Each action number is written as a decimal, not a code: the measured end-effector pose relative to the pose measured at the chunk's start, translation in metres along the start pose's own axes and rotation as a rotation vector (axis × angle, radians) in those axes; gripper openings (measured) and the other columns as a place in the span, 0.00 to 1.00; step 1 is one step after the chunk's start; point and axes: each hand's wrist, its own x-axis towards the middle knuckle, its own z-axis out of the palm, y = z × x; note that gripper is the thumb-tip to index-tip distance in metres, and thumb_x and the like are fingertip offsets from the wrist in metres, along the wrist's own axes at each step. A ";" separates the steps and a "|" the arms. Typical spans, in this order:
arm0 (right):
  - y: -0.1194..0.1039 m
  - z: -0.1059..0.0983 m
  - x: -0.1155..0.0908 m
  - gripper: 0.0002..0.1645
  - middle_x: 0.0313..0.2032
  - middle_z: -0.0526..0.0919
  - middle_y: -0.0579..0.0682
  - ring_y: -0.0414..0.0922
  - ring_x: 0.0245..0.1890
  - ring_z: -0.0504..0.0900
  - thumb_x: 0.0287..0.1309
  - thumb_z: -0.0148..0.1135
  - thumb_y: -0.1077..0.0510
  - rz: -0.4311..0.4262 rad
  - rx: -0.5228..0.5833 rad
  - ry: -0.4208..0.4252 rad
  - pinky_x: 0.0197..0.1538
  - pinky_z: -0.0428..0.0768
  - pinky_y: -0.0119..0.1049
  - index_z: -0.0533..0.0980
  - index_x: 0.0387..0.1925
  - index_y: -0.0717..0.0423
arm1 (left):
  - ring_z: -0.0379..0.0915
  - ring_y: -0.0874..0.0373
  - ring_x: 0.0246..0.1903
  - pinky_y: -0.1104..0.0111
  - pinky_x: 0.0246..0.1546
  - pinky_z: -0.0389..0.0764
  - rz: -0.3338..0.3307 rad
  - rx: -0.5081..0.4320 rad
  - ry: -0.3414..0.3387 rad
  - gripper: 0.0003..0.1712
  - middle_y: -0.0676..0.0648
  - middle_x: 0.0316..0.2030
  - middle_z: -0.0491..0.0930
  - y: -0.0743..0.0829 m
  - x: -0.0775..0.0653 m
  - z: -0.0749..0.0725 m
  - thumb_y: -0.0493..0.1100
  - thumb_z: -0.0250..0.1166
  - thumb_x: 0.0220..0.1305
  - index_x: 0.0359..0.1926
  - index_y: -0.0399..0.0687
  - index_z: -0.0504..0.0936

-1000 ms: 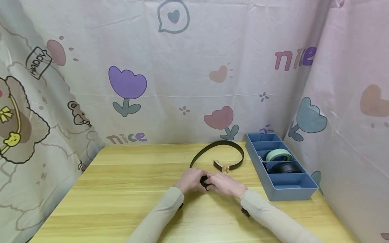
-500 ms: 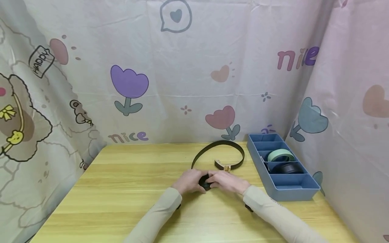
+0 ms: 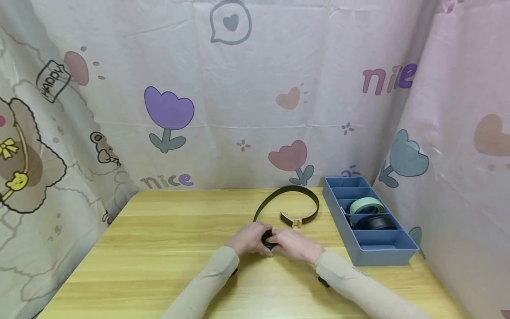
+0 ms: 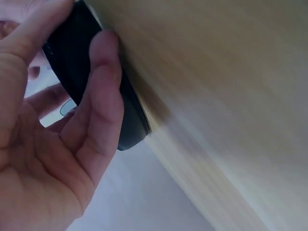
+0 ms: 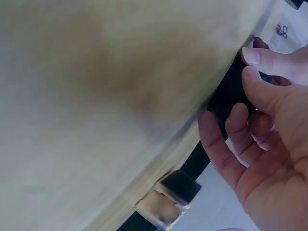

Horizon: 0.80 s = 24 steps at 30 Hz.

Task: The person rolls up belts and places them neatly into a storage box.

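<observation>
Partly rolled up, a black belt (image 3: 292, 189) lies on the wooden table. Its coil (image 3: 268, 240) stands on edge between both hands, while the unrolled length arcs behind them to a gold buckle (image 3: 296, 223). From the left, my left hand (image 3: 248, 239) holds the coil, fingers and thumb bent around it; the left wrist view shows the dark band (image 4: 72, 53) between them. My right hand (image 3: 296, 244) grips the coil from the other side, thumb and fingers curled at it. In the right wrist view, the buckle (image 5: 161, 209) sits beyond the right fingers. The fingers hide part of the coil.
A blue divided box (image 3: 384, 256) stands at the right of the table (image 3: 171, 266). A mint-green coiled belt (image 3: 366, 202) and a black coiled belt (image 3: 376, 222) occupy two of its compartments. A printed curtain (image 3: 227, 88) hangs behind and at both sides.
The left side of the belt's loose loop has shifted slightly right, making the loop a little narrower. Both hands stay at the coil, with small shifts of the right fingers.
</observation>
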 end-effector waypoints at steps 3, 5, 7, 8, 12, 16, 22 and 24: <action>0.005 -0.001 0.000 0.11 0.47 0.84 0.43 0.37 0.47 0.81 0.61 0.64 0.54 -0.018 0.012 -0.010 0.51 0.79 0.32 0.83 0.46 0.44 | 0.72 0.62 0.37 0.68 0.41 0.75 0.014 -0.007 -0.019 0.31 0.55 0.40 0.78 -0.002 -0.002 -0.001 0.59 0.79 0.43 0.50 0.60 0.81; 0.009 -0.003 0.000 0.13 0.48 0.83 0.43 0.36 0.48 0.80 0.61 0.65 0.54 -0.031 0.018 -0.031 0.52 0.79 0.32 0.83 0.47 0.44 | 0.74 0.61 0.41 0.66 0.46 0.76 0.034 -0.027 -0.049 0.33 0.54 0.45 0.78 -0.003 -0.002 -0.003 0.56 0.79 0.45 0.55 0.62 0.80; 0.012 -0.005 0.000 0.12 0.48 0.82 0.42 0.34 0.47 0.79 0.60 0.66 0.55 -0.049 0.016 -0.054 0.51 0.79 0.30 0.83 0.46 0.42 | 0.74 0.60 0.45 0.65 0.50 0.75 0.052 -0.065 -0.080 0.32 0.54 0.47 0.79 -0.004 -0.002 -0.005 0.52 0.80 0.45 0.55 0.61 0.80; 0.012 -0.006 0.000 0.12 0.47 0.82 0.42 0.34 0.46 0.78 0.59 0.66 0.55 -0.055 0.017 -0.063 0.51 0.78 0.30 0.83 0.45 0.41 | 0.75 0.60 0.45 0.65 0.51 0.75 0.058 -0.081 -0.091 0.31 0.54 0.47 0.79 -0.004 -0.002 -0.006 0.50 0.80 0.45 0.53 0.60 0.81; 0.008 -0.006 -0.002 0.12 0.47 0.81 0.40 0.33 0.45 0.78 0.60 0.66 0.54 -0.026 0.010 -0.063 0.49 0.79 0.30 0.83 0.46 0.40 | 0.75 0.63 0.42 0.68 0.48 0.75 0.044 -0.123 -0.092 0.27 0.57 0.42 0.81 -0.002 0.000 -0.009 0.48 0.82 0.41 0.45 0.58 0.81; -0.002 -0.004 -0.001 0.07 0.42 0.81 0.39 0.34 0.40 0.78 0.63 0.63 0.52 0.004 0.015 -0.049 0.44 0.79 0.29 0.82 0.42 0.42 | 0.72 0.66 0.32 0.72 0.36 0.74 -0.005 -0.095 -0.033 0.25 0.59 0.33 0.80 0.001 0.000 -0.006 0.53 0.83 0.36 0.37 0.55 0.81; -0.004 -0.004 0.000 0.09 0.44 0.81 0.38 0.34 0.44 0.79 0.63 0.62 0.53 0.015 0.024 -0.025 0.49 0.78 0.30 0.83 0.44 0.41 | 0.71 0.65 0.29 0.72 0.33 0.73 -0.030 -0.029 0.017 0.30 0.58 0.31 0.79 0.001 -0.001 -0.002 0.63 0.81 0.34 0.37 0.56 0.82; -0.002 -0.005 -0.001 0.11 0.47 0.81 0.38 0.35 0.48 0.79 0.64 0.62 0.53 0.017 0.047 -0.040 0.52 0.78 0.31 0.83 0.46 0.41 | 0.71 0.66 0.32 0.71 0.37 0.74 0.007 -0.018 -0.003 0.29 0.58 0.34 0.79 -0.002 -0.001 -0.001 0.62 0.80 0.37 0.41 0.59 0.83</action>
